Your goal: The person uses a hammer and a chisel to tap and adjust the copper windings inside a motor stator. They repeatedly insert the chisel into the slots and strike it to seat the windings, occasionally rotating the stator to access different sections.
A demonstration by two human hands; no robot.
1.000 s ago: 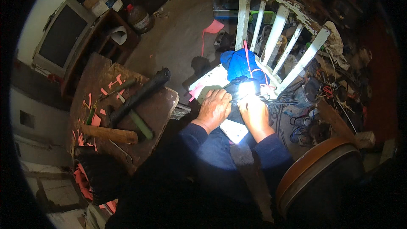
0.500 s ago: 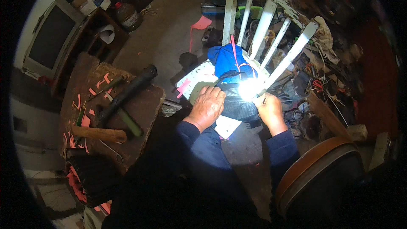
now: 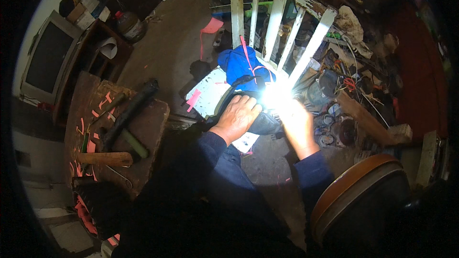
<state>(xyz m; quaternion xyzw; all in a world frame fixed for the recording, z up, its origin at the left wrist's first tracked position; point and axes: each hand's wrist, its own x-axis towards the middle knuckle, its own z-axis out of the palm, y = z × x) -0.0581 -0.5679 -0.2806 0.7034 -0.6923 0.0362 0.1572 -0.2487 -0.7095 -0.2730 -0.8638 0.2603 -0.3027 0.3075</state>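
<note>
My left hand [image 3: 239, 116] is closed on a dark mesh-textured item [image 3: 266, 124] with a black strap or loop at its top; its exact kind I cannot make out. My right hand [image 3: 297, 125] is just right of that item, its fingertips washed out by a bright glare, so its grip is hidden. The item lies over the worn white seat of a chair [image 3: 248, 141]. Behind it on the seat is a bunched blue cloth [image 3: 234, 64], with a thin pink strip [image 3: 247, 53] across it. Another pink piece [image 3: 193, 100] lies at the seat's left edge.
To my left a brown wooden table [image 3: 148, 126] bears a wooden-handled tool [image 3: 105, 159], a dark rod [image 3: 129, 114] and pink scraps. Clutter with a wooden beam [image 3: 366, 118] covers the floor at right. A round brown-rimmed object [image 3: 356, 184] stands near my right arm.
My view has shifted, so the chair and table appear further left. My right hand has moved up and away from the item's edge into the glare; my left hand stays on the item.
</note>
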